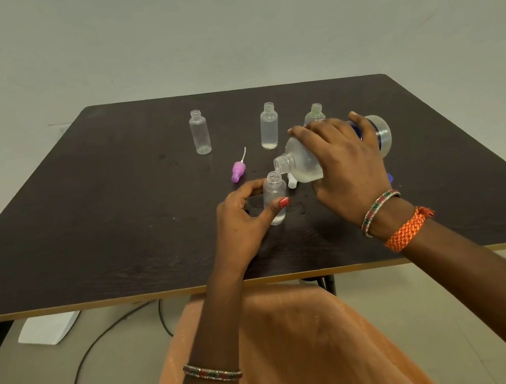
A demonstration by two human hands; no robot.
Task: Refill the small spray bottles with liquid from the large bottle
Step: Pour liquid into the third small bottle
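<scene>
My right hand (345, 163) grips the large clear bottle (301, 160), tipped on its side with its open mouth right above the neck of a small clear bottle (274, 193). My left hand (242, 217) holds that small bottle upright on the dark table (83, 227); a little liquid sits at its bottom. Three more small open bottles stand farther back: one at the left (200, 132), one in the middle (268, 126) and one (315, 113) partly hidden behind my right hand. A pink spray cap (238, 171) with its tube lies on the table.
A white cap piece (292, 181) lies under the large bottle, and a blue object (390, 177) peeks out behind my right wrist. Below the table's front edge are an orange garment (288, 353), a black cable (83, 364) and a white object (48, 328) on the floor.
</scene>
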